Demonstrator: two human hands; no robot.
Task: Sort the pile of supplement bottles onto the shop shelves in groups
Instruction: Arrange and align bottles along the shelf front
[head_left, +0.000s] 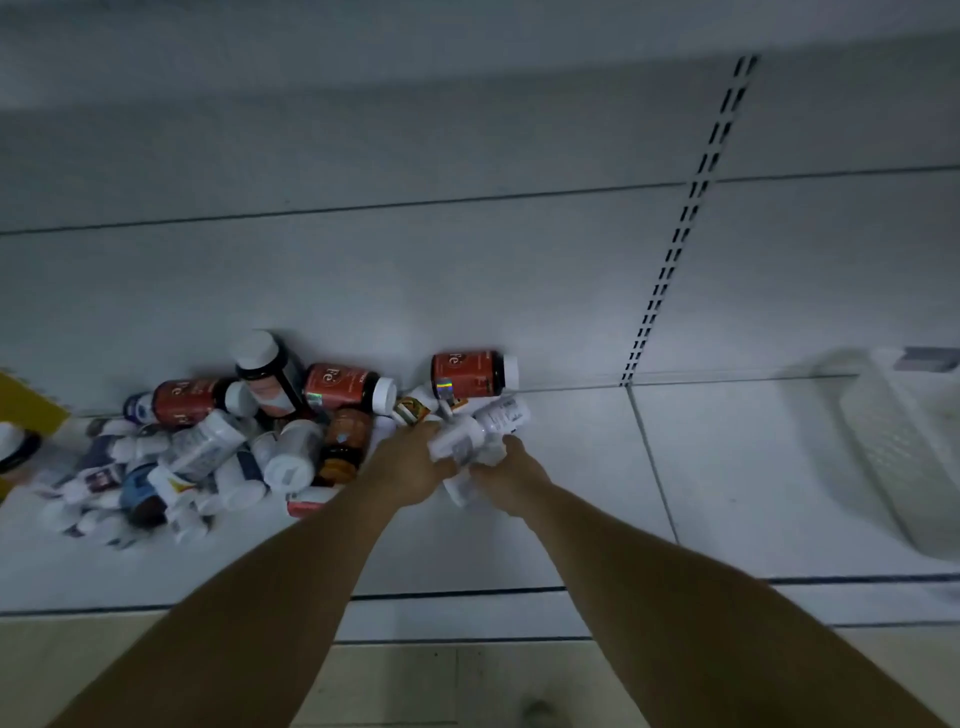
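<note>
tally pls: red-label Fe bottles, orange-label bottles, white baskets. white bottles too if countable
Red-label Fe bottles: 3
Orange-label bottle: 1
White basket: 1
Total: 5
White bottles: many, too blurred and overlapped to count.

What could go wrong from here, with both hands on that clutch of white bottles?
Several white bottles are bunched between the left grip and right grip; one could slip out on lifting.
The loose pile lies right beside the left grip; a nudge might send bottles rolling toward the front edge of the shelf.
The red-labelled bottle behind lies on its side and may roll.
</note>
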